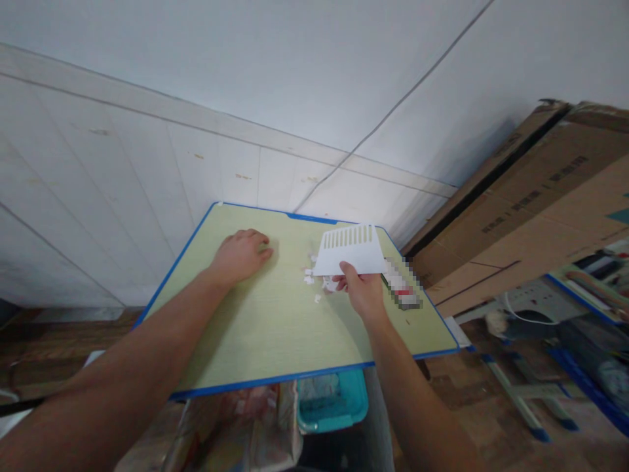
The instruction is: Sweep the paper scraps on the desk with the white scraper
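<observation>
My right hand [361, 288] grips the near edge of a white sheet [350, 255], thumb on top. A row of narrow slots is cut along the sheet's far side. Small white scraps of paper [309, 278] lie scattered on the desk beside and partly under the sheet. My left hand [244, 254] rests on the left part of the yellow-green desk top [265, 328], fingers loosely bent and apart, with nothing in it. A pixelated object [403, 288] lies to the right of my right hand; its kind cannot be made out.
Large cardboard boxes [531, 190] lean at the right against the white wall [275, 85]. A teal plastic bin [334, 419] stands below the desk's blue front edge. A grey cable [393, 108] runs down the wall behind. Another desk [584, 295] is at the far right.
</observation>
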A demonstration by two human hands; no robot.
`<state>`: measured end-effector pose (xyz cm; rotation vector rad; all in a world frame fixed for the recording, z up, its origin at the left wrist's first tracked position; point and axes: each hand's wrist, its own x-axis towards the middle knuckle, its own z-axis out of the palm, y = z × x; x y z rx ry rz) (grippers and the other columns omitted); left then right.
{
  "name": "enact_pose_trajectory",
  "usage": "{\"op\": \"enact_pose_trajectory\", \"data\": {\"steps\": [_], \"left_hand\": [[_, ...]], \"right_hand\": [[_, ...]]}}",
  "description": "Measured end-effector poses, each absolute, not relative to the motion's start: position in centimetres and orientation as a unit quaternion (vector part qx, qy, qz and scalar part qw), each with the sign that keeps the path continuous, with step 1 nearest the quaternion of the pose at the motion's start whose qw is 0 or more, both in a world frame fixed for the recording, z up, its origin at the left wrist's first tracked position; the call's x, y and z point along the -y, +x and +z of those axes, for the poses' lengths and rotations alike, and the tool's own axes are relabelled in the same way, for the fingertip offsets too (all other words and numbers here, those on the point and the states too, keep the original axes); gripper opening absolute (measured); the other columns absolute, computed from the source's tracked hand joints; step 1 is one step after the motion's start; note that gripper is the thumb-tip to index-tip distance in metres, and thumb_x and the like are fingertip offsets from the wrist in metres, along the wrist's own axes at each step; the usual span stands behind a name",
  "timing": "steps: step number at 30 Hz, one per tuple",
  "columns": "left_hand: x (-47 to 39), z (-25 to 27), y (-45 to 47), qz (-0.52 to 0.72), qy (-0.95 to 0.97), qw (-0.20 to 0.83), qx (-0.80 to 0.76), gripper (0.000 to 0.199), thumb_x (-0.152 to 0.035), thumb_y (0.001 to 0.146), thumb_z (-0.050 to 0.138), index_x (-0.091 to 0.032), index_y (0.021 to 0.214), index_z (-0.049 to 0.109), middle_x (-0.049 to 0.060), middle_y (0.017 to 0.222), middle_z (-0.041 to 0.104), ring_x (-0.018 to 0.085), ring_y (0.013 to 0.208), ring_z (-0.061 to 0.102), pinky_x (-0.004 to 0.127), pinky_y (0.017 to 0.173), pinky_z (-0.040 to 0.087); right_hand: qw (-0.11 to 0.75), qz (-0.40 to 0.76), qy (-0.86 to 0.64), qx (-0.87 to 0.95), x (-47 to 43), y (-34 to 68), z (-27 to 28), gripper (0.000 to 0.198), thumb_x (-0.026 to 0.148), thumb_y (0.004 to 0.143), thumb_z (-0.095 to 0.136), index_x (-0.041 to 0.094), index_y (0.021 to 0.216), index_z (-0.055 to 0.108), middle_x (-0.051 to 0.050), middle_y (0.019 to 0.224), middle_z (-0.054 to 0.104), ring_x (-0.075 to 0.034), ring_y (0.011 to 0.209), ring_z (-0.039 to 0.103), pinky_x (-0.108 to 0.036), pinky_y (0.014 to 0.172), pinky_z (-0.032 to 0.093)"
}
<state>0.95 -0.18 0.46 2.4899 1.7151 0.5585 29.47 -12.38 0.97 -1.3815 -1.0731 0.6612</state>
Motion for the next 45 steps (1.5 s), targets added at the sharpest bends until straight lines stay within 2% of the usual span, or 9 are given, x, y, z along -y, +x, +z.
{"op": "enact_pose_trajectory", "data": {"steps": [4,10,13,18,23,30,35,40,45], "left_hand": [[-0.1,0.5,1.0,0.178,0.814,0.034,-0.552,0.054,-0.047,0.109,0.054,-0.023,0.141,0.091,0.019,0.155,0.084,0.042,0.148,0.075,0.059,0.129,0.059],[-0.5,0.7,1.3,0.179,0.804,0.026,-0.566,0.057,-0.051,0.106,0.055,-0.023,0.141,0.091,0.018,0.156,0.083,0.043,0.149,0.073,0.056,0.128,0.059],[-0.2,1.2,1.6,0.165,0.807,0.019,-0.567,0.06,-0.051,0.107,0.053,-0.02,0.143,0.09,0.021,0.156,0.083,0.045,0.148,0.074,0.058,0.125,0.06],[0.1,2.0,1.8,0.129,0.805,0.007,-0.579,0.065,-0.051,0.11,0.047,-0.019,0.148,0.088,0.021,0.159,0.082,0.043,0.151,0.074,0.054,0.125,0.06],[-0.3,1.7,1.5,0.133,0.808,0.001,-0.574,0.064,-0.049,0.109,0.046,-0.018,0.144,0.089,0.021,0.155,0.083,0.042,0.149,0.075,0.052,0.126,0.06],[-1.0,1.0,1.1,0.148,0.807,0.002,-0.572,0.061,-0.053,0.109,0.049,-0.022,0.139,0.092,0.017,0.15,0.086,0.039,0.145,0.076,0.049,0.126,0.061],[-0.7,1.0,1.2,0.153,0.807,0.006,-0.571,0.061,-0.054,0.109,0.05,-0.023,0.14,0.091,0.016,0.15,0.086,0.037,0.145,0.076,0.047,0.125,0.061],[-0.1,1.1,1.6,0.149,0.816,-0.007,-0.559,0.06,-0.052,0.11,0.049,-0.024,0.142,0.09,0.016,0.151,0.085,0.038,0.146,0.075,0.05,0.126,0.059],[0.2,2.3,2.1,0.124,0.834,-0.025,-0.537,0.061,-0.053,0.112,0.047,-0.021,0.147,0.085,0.017,0.162,0.08,0.037,0.153,0.07,0.05,0.132,0.052]], "right_hand": [[0.621,0.284,-0.576,0.45,14.3,29.3,0.3,0.041,0.062,0.087,0.087,0.022,0.093,0.079,-0.007,0.07,0.084,-0.024,0.055,0.077,-0.032,0.051,0.057],[0.637,0.27,-0.585,0.423,17.4,29.7,-1.1,0.043,0.064,0.086,0.087,0.022,0.083,0.078,-0.01,0.067,0.083,-0.023,0.052,0.074,-0.033,0.051,0.057],[0.643,0.268,-0.586,0.413,18.6,29.9,-1.6,0.043,0.063,0.085,0.087,0.022,0.077,0.077,-0.011,0.066,0.083,-0.022,0.051,0.073,-0.032,0.051,0.058],[0.63,0.311,-0.566,0.431,19.4,30.0,-1.4,0.044,0.065,0.081,0.092,0.023,0.081,0.078,-0.01,0.067,0.084,-0.025,0.053,0.075,-0.035,0.054,0.064],[0.623,0.32,-0.563,0.439,20.0,29.8,-1.1,0.043,0.065,0.086,0.089,0.023,0.079,0.079,-0.011,0.069,0.085,-0.024,0.055,0.076,-0.036,0.056,0.065],[0.566,0.358,-0.559,0.489,21.5,28.8,-1.1,0.041,0.062,0.094,0.088,0.024,0.08,0.08,-0.01,0.071,0.086,-0.026,0.061,0.08,-0.038,0.064,0.071],[0.566,0.365,-0.545,0.499,22.0,29.0,-1.0,0.042,0.062,0.1,0.086,0.024,0.081,0.08,-0.009,0.072,0.086,-0.026,0.06,0.08,-0.038,0.063,0.071],[0.533,0.383,-0.537,0.53,22.3,29.4,-0.7,0.043,0.059,0.104,0.085,0.024,0.08,0.081,-0.01,0.074,0.086,-0.026,0.064,0.082,-0.038,0.067,0.072],[0.525,0.394,-0.547,0.52,22.7,30.8,-0.5,0.037,0.049,0.099,0.087,0.025,0.073,0.077,-0.006,0.066,0.081,-0.024,0.058,0.078,-0.036,0.063,0.068]]}}
